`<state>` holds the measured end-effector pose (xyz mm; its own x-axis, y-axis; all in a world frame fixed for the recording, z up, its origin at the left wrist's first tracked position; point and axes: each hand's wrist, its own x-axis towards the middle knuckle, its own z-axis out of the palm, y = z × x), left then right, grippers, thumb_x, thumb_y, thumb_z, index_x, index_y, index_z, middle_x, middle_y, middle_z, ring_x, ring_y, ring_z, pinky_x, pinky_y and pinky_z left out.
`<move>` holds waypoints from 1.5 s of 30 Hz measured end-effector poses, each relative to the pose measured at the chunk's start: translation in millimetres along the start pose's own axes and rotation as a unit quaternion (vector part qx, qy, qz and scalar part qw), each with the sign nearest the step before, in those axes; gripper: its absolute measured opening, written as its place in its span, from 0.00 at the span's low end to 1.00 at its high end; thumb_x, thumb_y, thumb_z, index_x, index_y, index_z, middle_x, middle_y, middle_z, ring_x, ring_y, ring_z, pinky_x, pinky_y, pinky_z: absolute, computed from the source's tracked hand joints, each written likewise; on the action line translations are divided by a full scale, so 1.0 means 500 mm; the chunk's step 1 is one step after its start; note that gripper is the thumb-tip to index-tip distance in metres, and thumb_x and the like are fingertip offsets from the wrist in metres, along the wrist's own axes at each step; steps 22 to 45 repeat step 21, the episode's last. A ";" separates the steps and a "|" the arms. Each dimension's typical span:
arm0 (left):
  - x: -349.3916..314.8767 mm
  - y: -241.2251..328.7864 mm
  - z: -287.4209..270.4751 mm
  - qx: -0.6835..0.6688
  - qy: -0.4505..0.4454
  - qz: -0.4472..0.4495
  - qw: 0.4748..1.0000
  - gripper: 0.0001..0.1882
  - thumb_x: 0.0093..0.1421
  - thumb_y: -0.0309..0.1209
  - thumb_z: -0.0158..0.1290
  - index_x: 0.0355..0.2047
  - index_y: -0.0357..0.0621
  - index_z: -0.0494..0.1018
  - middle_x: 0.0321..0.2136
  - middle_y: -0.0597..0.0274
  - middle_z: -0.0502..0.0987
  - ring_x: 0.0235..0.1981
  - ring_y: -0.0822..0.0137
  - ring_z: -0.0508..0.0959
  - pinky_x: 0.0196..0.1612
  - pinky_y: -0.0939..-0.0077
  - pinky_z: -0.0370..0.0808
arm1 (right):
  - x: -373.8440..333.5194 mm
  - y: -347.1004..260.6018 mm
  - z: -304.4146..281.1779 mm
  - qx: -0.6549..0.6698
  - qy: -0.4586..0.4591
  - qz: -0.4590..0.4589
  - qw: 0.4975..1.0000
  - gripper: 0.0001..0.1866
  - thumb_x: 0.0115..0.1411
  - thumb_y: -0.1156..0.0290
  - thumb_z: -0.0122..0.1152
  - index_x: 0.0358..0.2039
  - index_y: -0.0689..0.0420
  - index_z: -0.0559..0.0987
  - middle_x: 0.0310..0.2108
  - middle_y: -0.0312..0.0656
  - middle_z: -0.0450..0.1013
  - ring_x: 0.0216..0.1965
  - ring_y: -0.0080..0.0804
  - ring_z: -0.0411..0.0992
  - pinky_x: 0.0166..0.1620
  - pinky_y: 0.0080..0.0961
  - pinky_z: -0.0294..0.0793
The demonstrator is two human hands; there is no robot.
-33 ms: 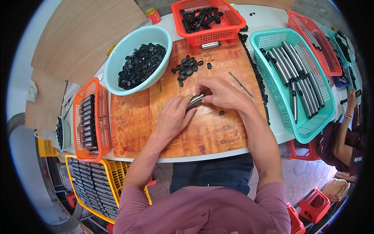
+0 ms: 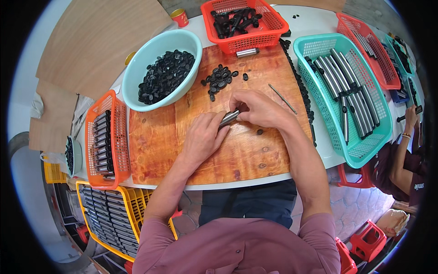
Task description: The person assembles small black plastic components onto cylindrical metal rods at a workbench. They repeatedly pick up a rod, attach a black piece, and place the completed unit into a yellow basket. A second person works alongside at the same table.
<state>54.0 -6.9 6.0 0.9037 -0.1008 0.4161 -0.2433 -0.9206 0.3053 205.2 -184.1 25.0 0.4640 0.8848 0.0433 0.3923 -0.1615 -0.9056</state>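
Observation:
A short silver metal tube (image 2: 229, 118) lies slantwise over the wooden board, its lower end hidden in my left hand (image 2: 204, 134), whose fingers wrap round it. At the tube's upper right end, my right hand (image 2: 258, 108) is closed in a pinch, thumb against the tube's rim. Something dark shows between those fingertips, too covered to name. Beyond my hands lies a loose pile of small black oval caps (image 2: 220, 78), with a single black cap (image 2: 245, 77) to its right. A thin metal rod (image 2: 283, 98) rests on the board right of my right hand.
Around the wooden board (image 2: 159, 150) stand a pale-green basin (image 2: 132, 86) of black caps, a red basket (image 2: 248, 43) of black parts, an orange basket (image 2: 122, 150) and a turquoise basket (image 2: 328, 123) of tubes. A yellow crate (image 2: 132, 205) is lower left; a co-worker's arm (image 2: 401, 155) shows far right.

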 end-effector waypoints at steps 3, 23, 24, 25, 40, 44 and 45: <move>-0.002 -0.002 0.005 0.000 0.006 0.005 1.000 0.19 0.58 0.30 0.64 0.49 0.40 0.76 0.36 0.55 0.76 0.38 0.53 0.78 0.42 0.61 0.76 | 0.001 0.015 0.004 -0.014 -0.001 -0.005 1.000 0.12 0.50 0.86 0.64 0.36 0.63 0.77 0.30 0.44 0.76 0.33 0.35 0.76 0.37 0.33 0.75; 0.003 -0.007 0.006 0.004 -0.011 -0.005 1.000 0.17 0.55 0.31 0.66 0.44 0.41 0.78 0.30 0.56 0.72 0.34 0.53 0.75 0.38 0.60 0.74 | 0.108 0.041 0.126 -0.247 0.264 0.078 0.929 0.10 0.60 0.65 0.65 0.37 0.58 0.79 0.38 0.50 0.78 0.47 0.48 0.75 0.52 0.46 0.70; 0.003 -0.007 0.006 0.004 -0.011 -0.005 1.000 0.17 0.55 0.31 0.66 0.44 0.41 0.78 0.30 0.56 0.72 0.34 0.53 0.75 0.38 0.60 0.74 | 0.108 0.041 0.126 -0.247 0.264 0.078 0.929 0.10 0.60 0.65 0.65 0.37 0.58 0.79 0.38 0.50 0.78 0.47 0.48 0.75 0.52 0.46 0.70; 0.003 -0.007 0.006 0.004 -0.011 -0.005 1.000 0.17 0.55 0.31 0.66 0.44 0.41 0.78 0.30 0.56 0.72 0.34 0.53 0.75 0.38 0.60 0.74 | 0.108 0.041 0.126 -0.247 0.264 0.078 0.929 0.10 0.60 0.65 0.65 0.37 0.58 0.79 0.38 0.50 0.78 0.47 0.48 0.75 0.52 0.46 0.70; 0.003 -0.007 0.006 0.004 -0.011 -0.005 1.000 0.17 0.55 0.31 0.66 0.44 0.41 0.78 0.30 0.56 0.72 0.34 0.53 0.75 0.38 0.60 0.74 | 0.108 0.041 0.126 -0.247 0.264 0.078 0.929 0.10 0.60 0.65 0.65 0.37 0.58 0.79 0.38 0.50 0.78 0.47 0.48 0.75 0.52 0.46 0.70; 0.003 -0.007 0.006 0.004 -0.011 -0.005 1.000 0.17 0.55 0.31 0.66 0.44 0.41 0.78 0.30 0.56 0.72 0.34 0.53 0.75 0.38 0.60 0.74 | 0.108 0.041 0.126 -0.247 0.264 0.078 0.929 0.10 0.60 0.65 0.65 0.37 0.58 0.79 0.38 0.50 0.78 0.47 0.48 0.75 0.52 0.46 0.70; 0.003 -0.007 0.006 0.004 -0.011 -0.005 1.000 0.17 0.55 0.31 0.66 0.44 0.41 0.78 0.30 0.56 0.72 0.34 0.53 0.75 0.38 0.60 0.74 | 0.108 0.041 0.126 -0.247 0.264 0.078 0.929 0.10 0.60 0.65 0.65 0.37 0.58 0.79 0.38 0.50 0.78 0.47 0.48 0.75 0.52 0.46 0.70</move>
